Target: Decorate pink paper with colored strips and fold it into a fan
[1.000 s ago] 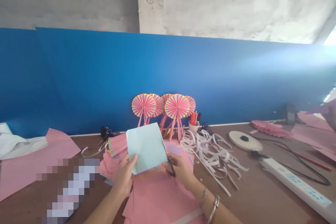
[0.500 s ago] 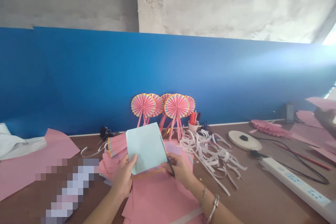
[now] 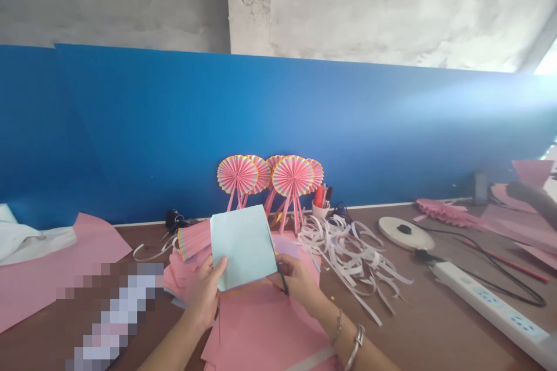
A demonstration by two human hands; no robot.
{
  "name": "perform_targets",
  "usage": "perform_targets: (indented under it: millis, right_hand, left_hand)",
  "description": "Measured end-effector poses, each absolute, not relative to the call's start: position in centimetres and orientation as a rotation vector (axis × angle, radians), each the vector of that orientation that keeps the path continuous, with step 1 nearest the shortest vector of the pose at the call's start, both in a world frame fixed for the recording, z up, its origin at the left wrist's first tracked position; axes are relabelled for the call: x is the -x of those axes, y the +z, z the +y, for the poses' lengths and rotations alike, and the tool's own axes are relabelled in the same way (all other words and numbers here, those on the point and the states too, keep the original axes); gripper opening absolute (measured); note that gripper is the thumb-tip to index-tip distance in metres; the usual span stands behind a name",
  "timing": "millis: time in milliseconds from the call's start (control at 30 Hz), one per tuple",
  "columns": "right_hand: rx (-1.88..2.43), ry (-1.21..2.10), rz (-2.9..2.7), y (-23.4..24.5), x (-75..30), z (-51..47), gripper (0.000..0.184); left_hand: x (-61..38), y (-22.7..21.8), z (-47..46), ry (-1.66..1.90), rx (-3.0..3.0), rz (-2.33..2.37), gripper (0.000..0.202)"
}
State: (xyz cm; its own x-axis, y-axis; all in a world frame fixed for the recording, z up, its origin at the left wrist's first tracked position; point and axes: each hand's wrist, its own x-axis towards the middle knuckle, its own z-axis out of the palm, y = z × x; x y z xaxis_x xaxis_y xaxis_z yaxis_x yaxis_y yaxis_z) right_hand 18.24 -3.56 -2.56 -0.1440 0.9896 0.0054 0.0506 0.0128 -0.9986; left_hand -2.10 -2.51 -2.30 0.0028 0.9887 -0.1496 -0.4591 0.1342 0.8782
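Head view looked forward and slightly down across bench toward blue panel at far edge; left hand, right hand close.

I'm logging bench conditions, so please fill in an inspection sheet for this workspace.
Surface: brown table, partly covered by pink sheets.
Job's things: light-blue sheet; black-handled scissors at its right edge.
Clutter: tangled white strips, right of the pleated pink fans.
Grips: left grip holds the light-blue sheet; right grip holds the scissors.
Cables: black cord loops beside a white power strip.
Surroundings: blue partition behind the table; grey wall above.
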Motion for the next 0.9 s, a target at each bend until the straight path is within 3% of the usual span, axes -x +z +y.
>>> perform_targets:
  millis: [900]
  right_hand:
    - [1.192,1.268,-1.193,-2.94,-18.45,-2.92,0.033]
  left_hand:
    - [1.74,-1.97,-3.12,1.205,-0.813,0.890,0.051]
